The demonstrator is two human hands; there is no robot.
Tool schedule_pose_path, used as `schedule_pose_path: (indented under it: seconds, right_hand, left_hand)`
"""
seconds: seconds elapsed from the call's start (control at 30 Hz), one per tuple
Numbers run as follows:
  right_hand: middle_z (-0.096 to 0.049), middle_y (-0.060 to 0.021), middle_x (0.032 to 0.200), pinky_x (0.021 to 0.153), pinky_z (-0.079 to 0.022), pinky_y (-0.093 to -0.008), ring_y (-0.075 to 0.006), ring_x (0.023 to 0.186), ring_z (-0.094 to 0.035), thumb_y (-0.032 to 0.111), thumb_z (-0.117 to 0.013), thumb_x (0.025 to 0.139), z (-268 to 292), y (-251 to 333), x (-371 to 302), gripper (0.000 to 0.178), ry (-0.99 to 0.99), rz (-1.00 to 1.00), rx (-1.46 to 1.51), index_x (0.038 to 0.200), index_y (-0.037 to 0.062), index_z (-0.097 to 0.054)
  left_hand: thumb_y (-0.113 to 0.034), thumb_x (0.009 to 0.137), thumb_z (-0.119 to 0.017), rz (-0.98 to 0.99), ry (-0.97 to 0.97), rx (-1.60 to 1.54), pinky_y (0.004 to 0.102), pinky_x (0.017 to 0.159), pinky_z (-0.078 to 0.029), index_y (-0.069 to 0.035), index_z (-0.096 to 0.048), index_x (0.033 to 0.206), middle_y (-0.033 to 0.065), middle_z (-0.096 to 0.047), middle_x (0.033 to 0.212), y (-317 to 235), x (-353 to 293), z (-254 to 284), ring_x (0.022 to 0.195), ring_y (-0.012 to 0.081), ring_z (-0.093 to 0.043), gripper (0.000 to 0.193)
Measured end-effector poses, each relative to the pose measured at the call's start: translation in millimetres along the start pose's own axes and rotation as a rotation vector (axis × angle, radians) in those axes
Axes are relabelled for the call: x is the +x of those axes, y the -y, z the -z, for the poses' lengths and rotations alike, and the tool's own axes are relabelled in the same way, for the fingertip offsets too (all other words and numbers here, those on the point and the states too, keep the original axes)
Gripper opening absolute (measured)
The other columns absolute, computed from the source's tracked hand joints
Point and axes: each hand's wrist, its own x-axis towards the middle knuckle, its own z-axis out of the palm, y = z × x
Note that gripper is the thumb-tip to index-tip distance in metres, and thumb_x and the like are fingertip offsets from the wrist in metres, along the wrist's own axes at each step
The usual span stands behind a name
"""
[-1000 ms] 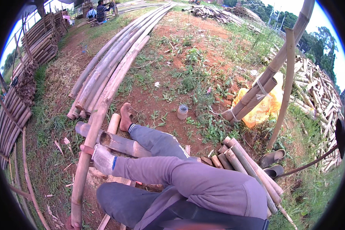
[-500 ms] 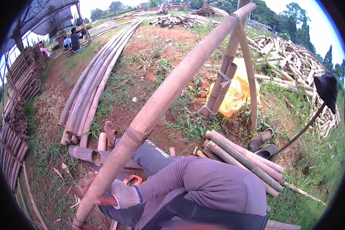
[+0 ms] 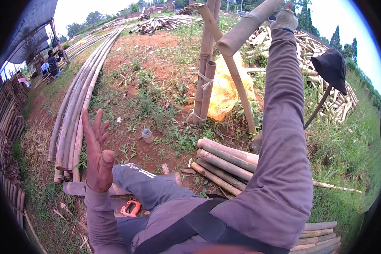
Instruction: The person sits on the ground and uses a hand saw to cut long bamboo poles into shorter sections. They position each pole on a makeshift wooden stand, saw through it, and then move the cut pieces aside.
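My bare left hand is raised at the left, fingers spread, holding nothing. My right arm stretches far up to the upper right. The right hand, in a pale work glove, is closed against a thick bamboo pole; some fingers are hidden. That pole slants up past the top edge, its cut near end in front of an upright bamboo stand with a slanting brace. A handsaw with an orange handle lies by my leg. Beyond my knee, a bamboo length lies on the ground.
Cut bamboo pieces lie stacked ahead, more at lower right. Long poles run along the left. A jar stands on the soil. An orange sack sits behind the stand; a black hat hangs on a stick.
The bamboo pole has moved from across my lap up and away to the right. My left hand has let go and opened; my right arm has extended. The view has shifted rightward.
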Motion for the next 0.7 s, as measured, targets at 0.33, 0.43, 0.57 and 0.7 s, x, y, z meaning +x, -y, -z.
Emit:
schedule_pose_path:
  seconds: [0.33, 0.43, 0.57, 0.7]
  right_hand:
    - [-0.063, -0.0180, 0.137, 0.096, -0.055, -0.0496, -0.0396, 0.116, -0.067, 0.035, -0.076, 0.094, -2.6, 112.6, -354.0, 0.058, 1.117, 0.403, -0.179, 0.143, 0.0098, -0.057]
    - [-0.061, -0.0207, 0.141, 0.099, -0.055, -0.0490, -0.0393, 0.120, -0.065, 0.035, -0.075, 0.093, 20.3, 31.7, -509.9, 0.060, 1.535, -0.195, -0.348, 0.142, 0.0038, -0.058]
    - [-0.057, -0.0202, 0.146, 0.111, -0.048, -0.0520, -0.0399, 0.133, -0.057, 0.040, -0.072, 0.094, 21.6, 22.8, -624.9, 0.063, 1.702, -0.365, -0.184, 0.145, 0.0052, -0.056]
    - [-0.041, -0.0226, 0.160, 0.118, -0.039, -0.0562, -0.0440, 0.146, -0.042, 0.043, -0.074, 0.092, 7.4, 39.4, -670.5, 0.078, 1.779, -0.266, -0.136, 0.157, 0.0109, -0.044]
  left_hand:
    - [-0.019, 0.104, -0.063, 0.112, 0.313, 0.425, 0.0365, 0.083, -0.052, -0.004, -0.066, 0.135, 0.0127, -0.075, 0.094, 115.9, -19.9, 36.6, 0.084, 0.0206, -0.069, 0.035]
    - [-0.015, 0.096, -0.068, 0.159, 0.454, 0.586, 0.0390, 0.075, -0.054, -0.007, -0.066, 0.137, 0.0114, -0.076, 0.091, 152.3, -37.9, 59.9, 0.081, 0.0215, -0.071, 0.041]
    - [-0.016, 0.093, -0.070, 0.343, 0.607, 0.702, 0.0421, 0.073, -0.056, -0.006, -0.075, 0.122, 0.0158, -0.075, 0.087, 187.7, -79.1, 149.0, 0.079, 0.0281, -0.074, 0.031]
    - [-0.011, 0.094, -0.065, 0.750, 0.559, 0.796, 0.0448, 0.078, -0.058, -0.004, -0.076, 0.116, 0.0203, -0.075, 0.091, 225.3, -120.6, 221.5, 0.080, 0.0332, -0.075, 0.025]
